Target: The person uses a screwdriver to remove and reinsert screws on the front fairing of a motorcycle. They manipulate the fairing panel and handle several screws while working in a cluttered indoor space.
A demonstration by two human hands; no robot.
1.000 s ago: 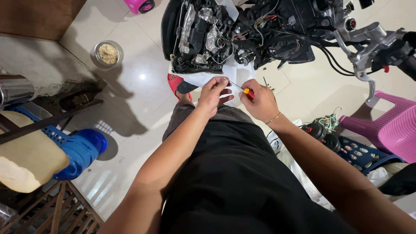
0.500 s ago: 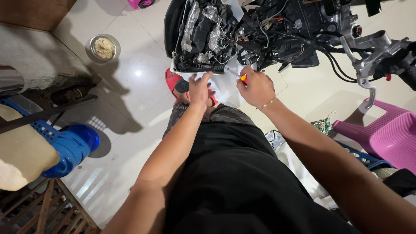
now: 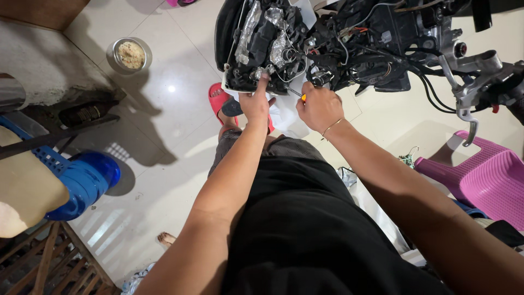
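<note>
Black stripped motorbike front (image 3: pixel 327 49) above pale tiles, left hand (image 3: pixel 255 104) with fingers pressed to its lower edge, clasping nothing, right hand (image 3: pixel 319 106) clamped on a screwdriver (image 3: pixel 299 95), tip into the wiring, red sandal (image 3: pixel 218 99) below, pink chair (image 3: pixel 486 180) at right

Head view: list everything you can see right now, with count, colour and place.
Stripped black motorcycle front with exposed wiring: one, top centre.
Orange-handled screwdriver: one, in the right hand, tip at the wiring.
Round steel bowl of beige food: one, floor, upper left.
Red rubber sandal: one, under the motorcycle.
Blue plastic basket: one, left.
Pink plastic chair: one, right.
Glossy white tiled floor: beneath everything.
Left hand: touching the headlight housing's lower edge.
Right hand: gripping the screwdriver, thin bracelet on wrist.
</note>
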